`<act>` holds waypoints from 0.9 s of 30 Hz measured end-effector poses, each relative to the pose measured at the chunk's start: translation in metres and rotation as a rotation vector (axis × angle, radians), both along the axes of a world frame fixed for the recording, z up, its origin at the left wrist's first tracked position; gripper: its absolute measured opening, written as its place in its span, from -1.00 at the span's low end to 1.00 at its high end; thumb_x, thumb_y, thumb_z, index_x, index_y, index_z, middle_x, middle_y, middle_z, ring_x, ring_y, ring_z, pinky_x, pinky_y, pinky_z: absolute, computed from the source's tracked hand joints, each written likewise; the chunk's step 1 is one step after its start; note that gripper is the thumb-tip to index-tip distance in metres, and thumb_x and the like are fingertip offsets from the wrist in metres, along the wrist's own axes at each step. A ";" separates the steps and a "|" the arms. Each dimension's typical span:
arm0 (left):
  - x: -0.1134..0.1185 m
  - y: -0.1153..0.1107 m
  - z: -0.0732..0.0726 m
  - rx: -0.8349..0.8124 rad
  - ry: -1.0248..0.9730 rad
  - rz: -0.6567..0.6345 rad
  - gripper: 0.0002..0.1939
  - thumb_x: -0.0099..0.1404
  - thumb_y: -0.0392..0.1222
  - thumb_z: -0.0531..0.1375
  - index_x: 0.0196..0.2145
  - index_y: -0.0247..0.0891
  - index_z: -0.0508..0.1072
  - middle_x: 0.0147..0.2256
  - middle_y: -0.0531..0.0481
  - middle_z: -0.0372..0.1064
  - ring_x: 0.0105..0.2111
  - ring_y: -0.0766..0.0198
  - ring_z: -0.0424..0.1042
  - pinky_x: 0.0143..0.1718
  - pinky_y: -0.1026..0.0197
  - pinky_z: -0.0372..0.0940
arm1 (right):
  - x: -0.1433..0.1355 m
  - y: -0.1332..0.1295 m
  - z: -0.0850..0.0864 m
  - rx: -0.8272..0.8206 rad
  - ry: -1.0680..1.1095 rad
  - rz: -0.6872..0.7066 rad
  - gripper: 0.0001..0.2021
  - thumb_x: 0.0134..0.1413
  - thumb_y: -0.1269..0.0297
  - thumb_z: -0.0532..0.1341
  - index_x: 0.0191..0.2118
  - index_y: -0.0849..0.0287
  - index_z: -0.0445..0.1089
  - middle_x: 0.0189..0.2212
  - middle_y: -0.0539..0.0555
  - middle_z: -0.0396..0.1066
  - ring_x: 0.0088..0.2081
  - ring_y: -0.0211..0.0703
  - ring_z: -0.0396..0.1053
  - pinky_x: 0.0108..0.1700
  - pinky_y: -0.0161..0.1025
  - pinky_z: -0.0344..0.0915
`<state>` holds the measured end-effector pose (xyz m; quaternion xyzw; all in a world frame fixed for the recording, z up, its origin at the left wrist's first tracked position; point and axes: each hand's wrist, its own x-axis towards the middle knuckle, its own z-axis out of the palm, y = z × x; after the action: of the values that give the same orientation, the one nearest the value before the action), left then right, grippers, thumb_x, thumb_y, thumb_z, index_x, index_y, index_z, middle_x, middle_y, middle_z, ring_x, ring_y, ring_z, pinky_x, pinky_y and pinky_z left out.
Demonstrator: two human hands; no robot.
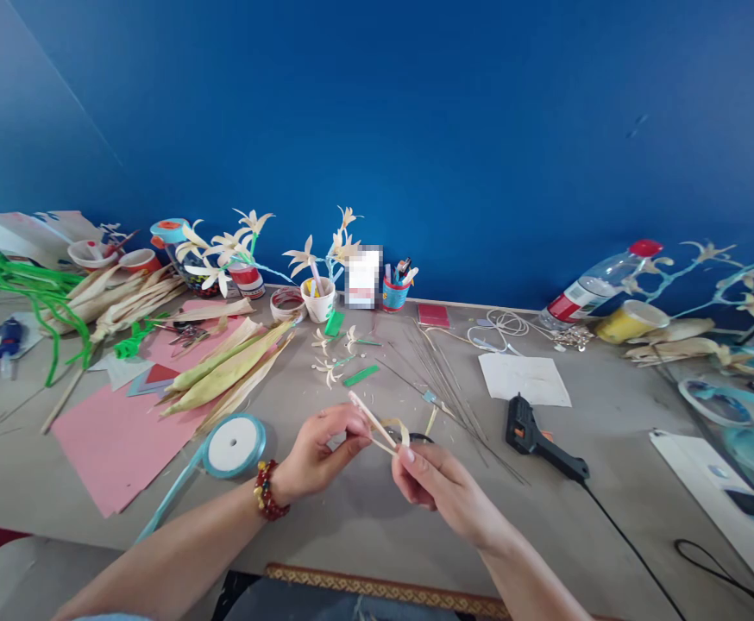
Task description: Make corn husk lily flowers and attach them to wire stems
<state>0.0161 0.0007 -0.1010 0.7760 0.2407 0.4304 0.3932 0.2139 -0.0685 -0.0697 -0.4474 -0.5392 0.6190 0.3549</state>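
Observation:
Above the front of the desk, my left hand [329, 453] pinches the end of a narrow pale strip, which looks like corn husk. A beaded bracelet [268, 492] is round that wrist. My right hand [438, 485] is closed on a slim pinkish-white stick [373, 420], tilted up to the left. A loop of the husk strip [405, 429] rises beside my right thumb. Behind the right fingers, a dark ring-shaped thing [421, 438] is partly hidden, perhaps a scissors handle. Left of my left hand stands a roll of light-blue ribbon [235, 444] with its tail trailing toward me.
A black glue gun [542, 440] lies to the right, its cord running forward. Thin wires [445, 371] spread across the middle near small husk flowers [329, 371]. Corn husks [222, 371] and pink paper [124, 440] lie left. A plastic bottle [600, 285] leans at back right.

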 end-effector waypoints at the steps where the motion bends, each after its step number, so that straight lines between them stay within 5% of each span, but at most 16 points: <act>1: -0.001 0.002 0.000 -0.013 0.010 0.011 -0.91 0.31 -0.28 0.16 -0.35 -0.22 0.47 -0.39 -0.05 0.49 -0.35 0.24 0.44 -0.26 0.21 0.30 | 0.001 0.000 0.001 -0.013 0.026 -0.002 -0.47 0.27 -0.12 -0.01 -0.58 0.18 0.19 -0.65 -0.10 0.02 -0.61 -0.35 -0.06 -0.58 -0.34 -0.13; 16: -0.003 0.019 -0.006 -0.070 -0.014 0.072 -0.84 0.32 -0.23 0.13 -0.43 -0.23 0.39 -0.48 -0.01 0.36 -0.36 0.22 0.39 -0.27 0.20 0.26 | 0.026 -0.004 0.004 -0.246 0.419 0.036 -0.46 0.11 -0.17 0.15 -0.66 0.16 0.16 -0.77 -0.19 -0.10 -0.72 -0.43 -0.24 -0.68 -0.40 -0.26; 21: -0.003 0.020 -0.007 -0.142 0.009 0.085 -0.83 0.31 -0.21 0.15 -0.44 -0.25 0.41 -0.47 0.00 0.35 -0.40 0.26 0.37 -0.29 0.22 0.24 | 0.053 -0.010 0.005 -0.066 0.401 0.030 -0.35 0.08 -0.26 0.08 -0.80 0.07 -0.04 -0.91 -0.20 -0.23 -0.83 -0.44 -0.25 -0.77 -0.40 -0.19; 24: -0.003 0.020 -0.010 -0.331 -0.025 0.102 -0.82 0.30 -0.15 0.16 -0.42 -0.28 0.41 -0.44 0.01 0.34 -0.48 0.33 0.30 -0.41 0.27 0.22 | 0.079 -0.012 0.015 0.331 0.492 -0.300 -0.29 0.16 -0.28 -0.04 -0.85 0.06 -0.05 -0.93 -0.23 -0.46 -0.87 -0.45 -0.42 -0.81 -0.38 -0.27; 27: -0.001 0.020 -0.014 -0.519 -0.113 0.083 -0.77 0.28 -0.08 0.19 -0.40 -0.31 0.42 -0.45 0.02 0.32 -0.51 0.38 0.25 -0.47 0.31 0.18 | 0.099 -0.002 0.026 0.485 0.499 -0.743 -0.43 0.30 -0.09 -0.04 -0.69 0.04 0.28 -0.85 -0.22 -0.40 -0.79 -0.38 -0.45 -0.77 -0.33 -0.29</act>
<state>0.0149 0.0206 -0.1149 0.6134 0.3524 0.4126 0.5738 0.3127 -0.0709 -0.0442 -0.3523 -0.3709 0.3957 0.7627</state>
